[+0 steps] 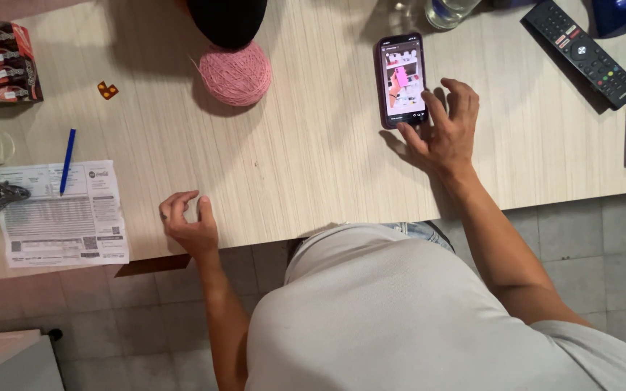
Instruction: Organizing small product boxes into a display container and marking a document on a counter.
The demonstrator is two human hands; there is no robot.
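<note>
**Right hand on the phone, left hand idle**

The right hand [447, 130] rested on the surface [313, 159], fingers spread loose, thumb touching the lower edge of the phone [401, 80], which lay flat with its screen lit at 1 o'clock. The left hand [188, 221] sat at 8 o'clock, fingers curled, gripping nothing. A pink ball of yarn [235, 72] lay at 11 o'clock, well apart from both.

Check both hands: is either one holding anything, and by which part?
Nothing is held. The right hand only touches the lower edge of the smartphone lying flat on the table; the left hand rests curled and empty.
</note>
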